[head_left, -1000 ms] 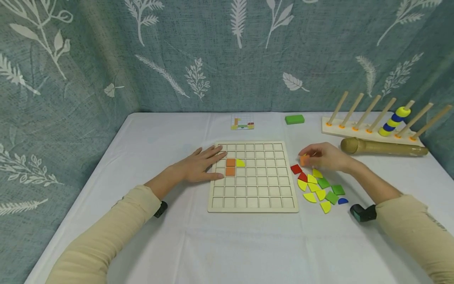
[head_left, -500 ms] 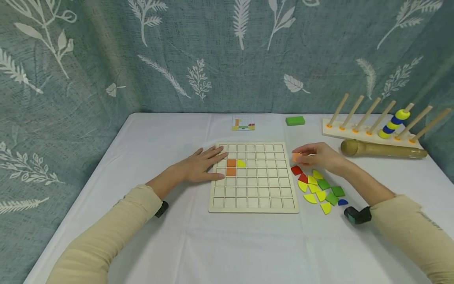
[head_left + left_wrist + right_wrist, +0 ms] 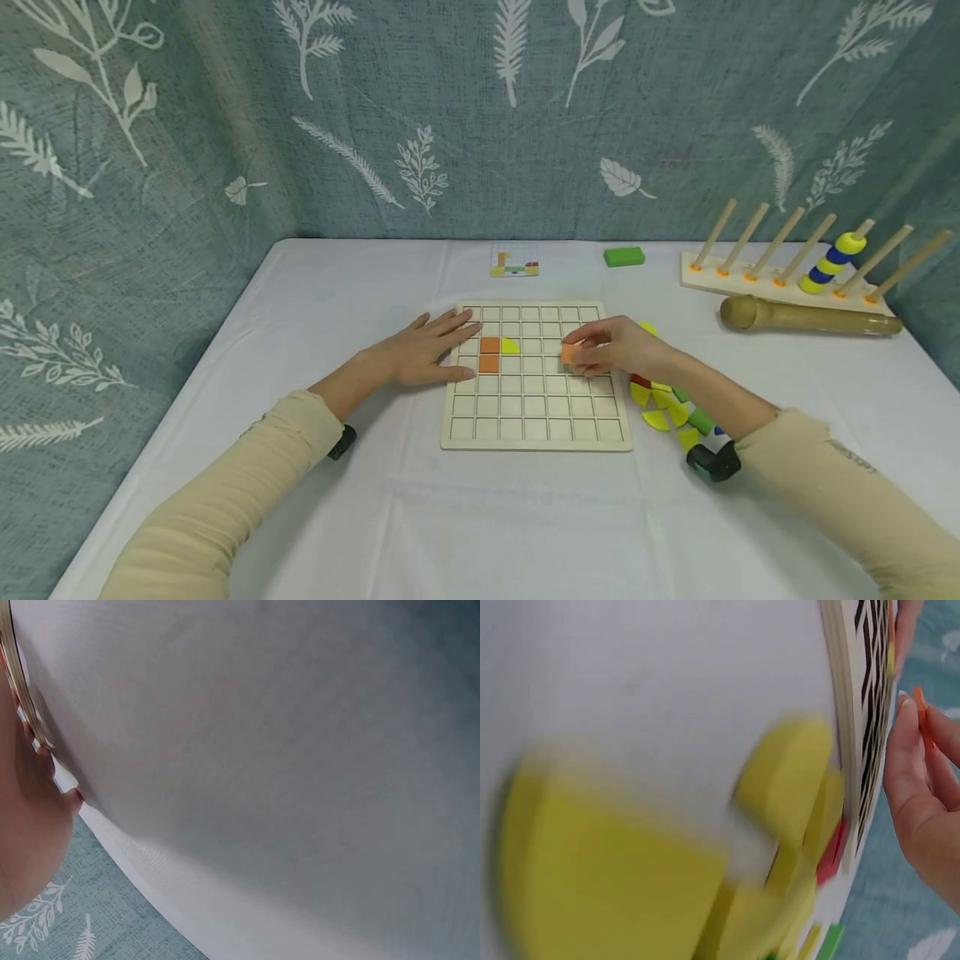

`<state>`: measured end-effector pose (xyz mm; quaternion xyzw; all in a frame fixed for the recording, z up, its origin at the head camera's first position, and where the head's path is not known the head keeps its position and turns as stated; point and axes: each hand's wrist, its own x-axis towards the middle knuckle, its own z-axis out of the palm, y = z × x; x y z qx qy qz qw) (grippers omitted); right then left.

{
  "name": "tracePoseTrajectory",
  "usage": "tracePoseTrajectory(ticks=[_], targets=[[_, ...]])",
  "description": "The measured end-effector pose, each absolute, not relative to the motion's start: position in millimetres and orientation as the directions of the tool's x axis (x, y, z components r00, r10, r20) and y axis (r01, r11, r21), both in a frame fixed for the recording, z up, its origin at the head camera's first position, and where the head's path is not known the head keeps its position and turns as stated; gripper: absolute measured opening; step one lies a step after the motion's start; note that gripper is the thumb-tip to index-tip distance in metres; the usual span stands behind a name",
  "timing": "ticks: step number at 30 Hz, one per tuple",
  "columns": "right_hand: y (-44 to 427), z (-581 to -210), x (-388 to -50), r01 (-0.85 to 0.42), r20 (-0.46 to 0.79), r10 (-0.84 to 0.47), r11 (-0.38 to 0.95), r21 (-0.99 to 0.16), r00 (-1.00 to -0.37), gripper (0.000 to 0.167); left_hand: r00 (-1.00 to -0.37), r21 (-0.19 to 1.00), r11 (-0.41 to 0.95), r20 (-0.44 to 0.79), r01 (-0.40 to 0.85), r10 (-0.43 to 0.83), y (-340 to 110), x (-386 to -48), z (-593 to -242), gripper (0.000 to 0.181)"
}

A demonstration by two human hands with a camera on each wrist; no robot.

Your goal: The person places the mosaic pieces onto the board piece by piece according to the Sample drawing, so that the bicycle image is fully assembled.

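Observation:
My left hand [image 3: 423, 350] lies spread with its fingers on the left edge of the wooden grid board [image 3: 532, 408]. Between thumb and fingers, my right hand [image 3: 626, 346] pinches an orange square [image 3: 570, 353] over the right part of the board; the right wrist view shows this square [image 3: 922, 712] edge-on in the hand [image 3: 926, 802]. Two orange squares [image 3: 489, 363] sit one behind the other in cells near my left fingers, and a yellow quarter piece [image 3: 509, 346] is beside the farther one. In the left wrist view the hand [image 3: 34, 817] shows only partly.
Right of the board lie loose yellow pieces [image 3: 656, 420], green pieces [image 3: 702, 421] and a red piece [image 3: 639, 381], partly behind my right forearm. Farther back are a patterned card [image 3: 514, 260], a green block [image 3: 624, 257], a peg rack [image 3: 795, 288] with rings and a brown stick [image 3: 817, 317].
My right hand has moved left from beside the loose pieces to above the board, carrying the orange square. My left hand has stayed on the board's edge.

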<state>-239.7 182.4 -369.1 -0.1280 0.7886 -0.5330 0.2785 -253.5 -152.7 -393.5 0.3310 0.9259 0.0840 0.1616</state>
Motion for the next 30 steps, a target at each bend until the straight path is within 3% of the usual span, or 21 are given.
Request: tracePoseTrajectory(ticks=[18, 30], targets=[[112, -375, -225, 0.146, -0.335, -0.56, 0.355, -0.923, -0.758, 0.03, -0.721, 0.238, 0.766, -0.257, 0.598, 0.643, -151, -258, -393, 0.082], [95, -376, -221, 0.128, -0.335, -0.527, 0.391, -0.912, -0.781, 0.027, -0.727, 0.225, 0.775, -0.267, 0.591, 0.632, -148, -261, -392, 0.082]])
